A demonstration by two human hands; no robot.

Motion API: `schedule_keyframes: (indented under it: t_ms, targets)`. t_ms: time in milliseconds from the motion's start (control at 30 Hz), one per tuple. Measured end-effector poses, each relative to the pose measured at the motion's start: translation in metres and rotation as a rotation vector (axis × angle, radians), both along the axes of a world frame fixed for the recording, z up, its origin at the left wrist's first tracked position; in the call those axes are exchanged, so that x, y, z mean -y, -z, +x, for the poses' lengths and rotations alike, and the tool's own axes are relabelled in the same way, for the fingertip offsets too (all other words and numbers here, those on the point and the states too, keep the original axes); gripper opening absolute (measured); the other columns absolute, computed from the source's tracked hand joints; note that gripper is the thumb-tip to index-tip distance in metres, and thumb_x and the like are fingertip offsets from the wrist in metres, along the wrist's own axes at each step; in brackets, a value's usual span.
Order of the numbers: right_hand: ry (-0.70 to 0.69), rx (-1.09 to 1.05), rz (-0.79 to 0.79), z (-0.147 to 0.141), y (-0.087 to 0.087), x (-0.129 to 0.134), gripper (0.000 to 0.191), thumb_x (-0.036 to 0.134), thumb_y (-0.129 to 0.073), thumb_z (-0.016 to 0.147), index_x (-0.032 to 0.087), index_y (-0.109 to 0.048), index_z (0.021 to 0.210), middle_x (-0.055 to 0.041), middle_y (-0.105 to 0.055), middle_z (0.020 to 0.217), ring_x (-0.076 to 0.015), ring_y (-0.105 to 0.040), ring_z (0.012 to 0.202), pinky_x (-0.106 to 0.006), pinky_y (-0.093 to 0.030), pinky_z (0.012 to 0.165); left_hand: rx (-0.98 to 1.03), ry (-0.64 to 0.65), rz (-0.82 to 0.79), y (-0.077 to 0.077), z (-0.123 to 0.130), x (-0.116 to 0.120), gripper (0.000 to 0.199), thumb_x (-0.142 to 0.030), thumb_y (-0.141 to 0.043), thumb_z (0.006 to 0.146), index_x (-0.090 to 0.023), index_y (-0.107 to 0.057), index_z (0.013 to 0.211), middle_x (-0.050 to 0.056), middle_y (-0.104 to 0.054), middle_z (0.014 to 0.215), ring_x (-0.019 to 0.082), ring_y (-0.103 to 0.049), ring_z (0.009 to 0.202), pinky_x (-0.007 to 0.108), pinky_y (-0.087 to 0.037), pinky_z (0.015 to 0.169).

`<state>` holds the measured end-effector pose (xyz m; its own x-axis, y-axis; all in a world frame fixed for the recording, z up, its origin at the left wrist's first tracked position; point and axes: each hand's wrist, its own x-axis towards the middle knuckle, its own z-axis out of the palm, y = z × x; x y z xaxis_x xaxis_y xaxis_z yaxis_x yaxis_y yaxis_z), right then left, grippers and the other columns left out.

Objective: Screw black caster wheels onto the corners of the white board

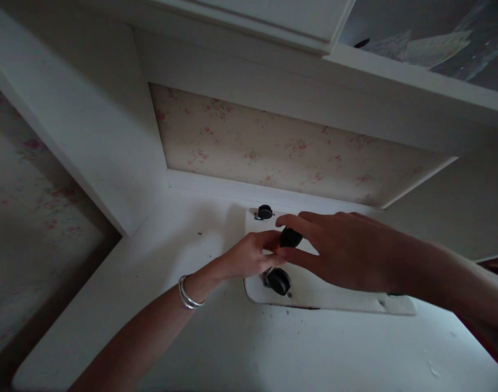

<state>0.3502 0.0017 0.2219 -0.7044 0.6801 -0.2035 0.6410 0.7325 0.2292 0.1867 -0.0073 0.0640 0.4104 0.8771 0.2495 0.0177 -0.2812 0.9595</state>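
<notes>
My right hand (334, 247) reaches in from the right, its thumb and fingers closed around the black handle of what looks like a screwdriver (290, 237). A bit of orange shows below the handle. From the left comes my left hand (249, 256), fingers pinched at the lower part of the same tool, much of which they hide. Beneath both hands lies a white board (334, 302) with rounded corners, casters upward. One black caster (278, 281) is just below my left fingers. Another caster (265, 212) sits at the board's far corner.
The board rests on a white desktop (216, 348) with small dark specks. A white side panel (89, 125) stands at the left. Overhead, a white shelf edge (395, 71) juts out, with papers (436, 49) on it. Floral wallpaper (273, 141) covers the back.
</notes>
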Motion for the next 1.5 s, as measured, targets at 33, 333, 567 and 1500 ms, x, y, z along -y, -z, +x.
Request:
schedule_keyframes:
  t_ms: [33,333,567,1500]
  targets:
    - [0.022,0.019,0.069,-0.001,0.002,0.000,0.044,0.059,-0.032,0.100,0.025,-0.055,0.115,-0.0067,-0.070,0.083,-0.0290,-0.070,0.071,-0.034,-0.033,0.055,-0.027,-0.049,0.010,0.000,0.001,0.000,0.019,-0.027,-0.075,0.080,-0.017,-0.068,0.095,0.004,-0.072,0.092,0.017,-0.065,0.084,0.032,-0.053,0.081]
    - [0.013,-0.001,-0.105,0.004,0.000,-0.003,0.030,0.042,-0.037,0.101,0.026,-0.050,0.122,-0.0059,-0.069,0.107,-0.0230,-0.069,0.071,-0.035,-0.037,0.058,0.057,0.125,-0.042,-0.003,-0.004,0.000,0.024,-0.021,-0.059,0.091,-0.018,-0.069,0.112,0.007,-0.073,0.109,0.018,-0.067,0.100,0.034,-0.052,0.092]
    - [-0.024,0.082,0.064,-0.004,0.002,0.001,0.033,0.039,-0.029,0.103,0.022,-0.056,0.110,-0.0068,-0.069,0.093,-0.0264,-0.067,0.068,-0.035,-0.030,0.053,0.036,-0.062,0.037,0.001,0.003,-0.002,0.030,-0.025,-0.078,0.076,-0.016,-0.068,0.104,0.007,-0.071,0.106,0.019,-0.065,0.094,0.035,-0.053,0.089]
    - [-0.106,-0.169,0.018,-0.007,0.018,0.003,0.020,0.030,-0.044,0.099,0.020,-0.061,0.106,-0.0058,-0.063,0.106,-0.0209,-0.066,0.078,-0.034,-0.044,0.062,-0.058,-0.029,0.089,0.012,0.005,-0.002,0.028,-0.033,-0.073,0.084,-0.019,-0.063,0.106,0.007,-0.067,0.107,0.020,-0.062,0.095,0.037,-0.051,0.089]
